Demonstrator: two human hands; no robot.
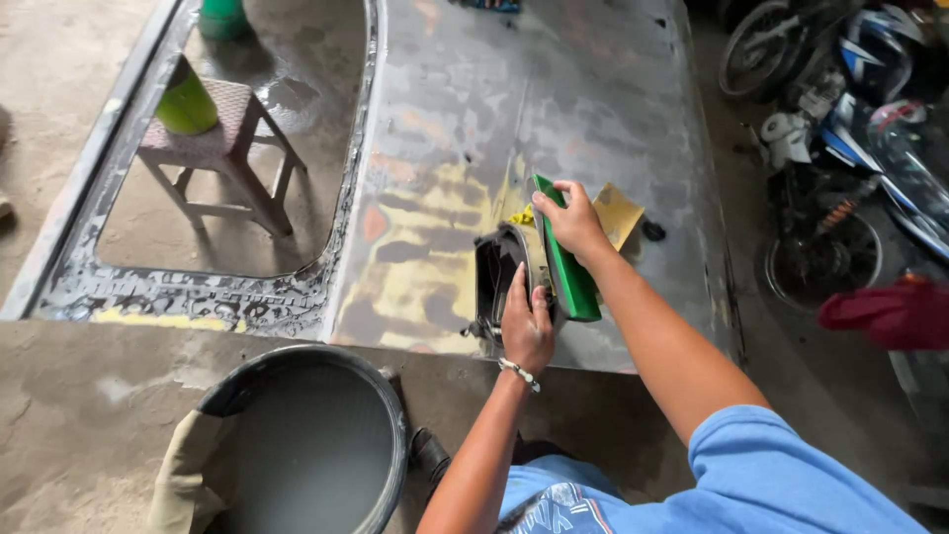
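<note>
My right hand [573, 223] grips a flat green board [566, 259], tilted on edge over a bare metal car panel [494, 129]. My left hand [527, 324] holds a dark round tin [497, 275] tipped on its side against the board, its opening facing left. A yellow sheet of sandpaper [618, 213] lies on the panel just behind my right hand. Yellow filler patches [425, 267] show on the panel near the tin.
A large black bucket of grey water [314, 445] stands at the front left with a rag on its rim. A small stool [222, 148] carrying a green container [185, 104] is seen through the panel's window opening. Motorbikes [850, 119] are parked on the right.
</note>
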